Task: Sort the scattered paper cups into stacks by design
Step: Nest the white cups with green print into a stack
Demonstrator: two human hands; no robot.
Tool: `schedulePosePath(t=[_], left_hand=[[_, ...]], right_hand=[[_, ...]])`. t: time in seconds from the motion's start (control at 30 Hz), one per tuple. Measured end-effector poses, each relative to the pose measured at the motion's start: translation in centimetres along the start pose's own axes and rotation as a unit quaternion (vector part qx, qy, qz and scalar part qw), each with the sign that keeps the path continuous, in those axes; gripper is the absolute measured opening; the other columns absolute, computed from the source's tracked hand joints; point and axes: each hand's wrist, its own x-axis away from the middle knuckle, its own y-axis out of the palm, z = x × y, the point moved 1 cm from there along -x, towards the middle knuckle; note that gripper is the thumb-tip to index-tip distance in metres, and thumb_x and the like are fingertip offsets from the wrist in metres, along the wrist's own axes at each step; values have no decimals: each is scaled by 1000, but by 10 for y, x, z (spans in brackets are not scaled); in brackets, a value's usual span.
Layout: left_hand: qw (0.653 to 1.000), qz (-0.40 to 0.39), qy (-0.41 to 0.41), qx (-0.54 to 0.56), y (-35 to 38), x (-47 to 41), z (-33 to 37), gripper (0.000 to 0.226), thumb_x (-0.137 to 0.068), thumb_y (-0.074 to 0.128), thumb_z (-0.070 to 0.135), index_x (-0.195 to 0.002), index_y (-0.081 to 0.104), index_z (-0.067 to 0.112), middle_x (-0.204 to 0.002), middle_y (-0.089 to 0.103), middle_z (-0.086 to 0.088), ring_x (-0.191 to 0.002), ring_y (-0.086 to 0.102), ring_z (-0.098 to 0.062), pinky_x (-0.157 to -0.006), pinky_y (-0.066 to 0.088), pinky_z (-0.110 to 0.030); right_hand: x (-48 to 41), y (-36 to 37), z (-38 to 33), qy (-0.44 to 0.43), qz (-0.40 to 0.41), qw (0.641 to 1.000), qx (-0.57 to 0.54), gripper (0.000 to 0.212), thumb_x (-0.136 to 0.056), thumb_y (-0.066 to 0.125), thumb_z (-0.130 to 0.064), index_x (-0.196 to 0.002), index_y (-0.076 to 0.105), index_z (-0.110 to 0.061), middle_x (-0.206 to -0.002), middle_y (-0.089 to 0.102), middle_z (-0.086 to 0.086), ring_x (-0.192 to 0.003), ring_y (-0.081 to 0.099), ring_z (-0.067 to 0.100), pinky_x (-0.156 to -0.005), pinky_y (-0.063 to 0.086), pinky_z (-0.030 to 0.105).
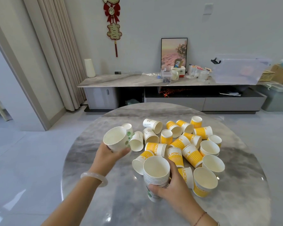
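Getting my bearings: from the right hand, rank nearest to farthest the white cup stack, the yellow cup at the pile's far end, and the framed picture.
1. white cup stack, gripped in the right hand.
2. yellow cup, upright at the pile's far end.
3. framed picture, on the sideboard, far back.

Arms forward, left hand wrapped round a single cup, right hand round a cup stack
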Motion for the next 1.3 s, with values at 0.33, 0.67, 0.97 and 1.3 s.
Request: schedulePosePath(t=[0.33, 0.67, 0.97, 1.3], left_hand=[[991, -129, 21, 18, 58, 62, 45, 71, -49, 88, 38, -113, 59, 25, -108, 70, 3, -105, 65, -13, -92, 53, -37], [986, -161, 35, -22, 53, 67, 44, 80, -65, 72, 56, -135, 34, 47, -130, 54, 23, -124, 47, 4, -104, 38, -26], [979, -194, 23, -48, 57, 55, 25, 48, -75, 65, 54, -119, 57, 38, -125, 61, 17, -121, 51, 1, -104, 39, -28], [965, 13, -61, -256, 39, -82, -80, 39, -81, 68, 17, -119, 58, 19, -124, 59, -2, -112, 55, -20, -94, 40, -28]], right_hand=[[14, 1, -13, -15, 2, 1000, -3, 76, -53, 81, -38, -119, 44, -44, -114, 61, -25, -104, 58, -7, -84, 50, 15], [15, -2, -22, -11, 17, 1000, 4, 74, -57, 84, -28, -118, 46, -44, -113, 63, -18, -103, 58, -6, -86, 51, 19], [18, -4, -19, 6, 25, 1000, 16, 66, -56, 85, -25, -108, 49, -46, -106, 65, -21, -99, 60, -8, -79, 48, 8], [6, -9, -26, 30, 12, 999, -12, 71, -58, 85, -4, -111, 51, -35, -118, 59, -16, -100, 54, -17, -77, 41, -2]])
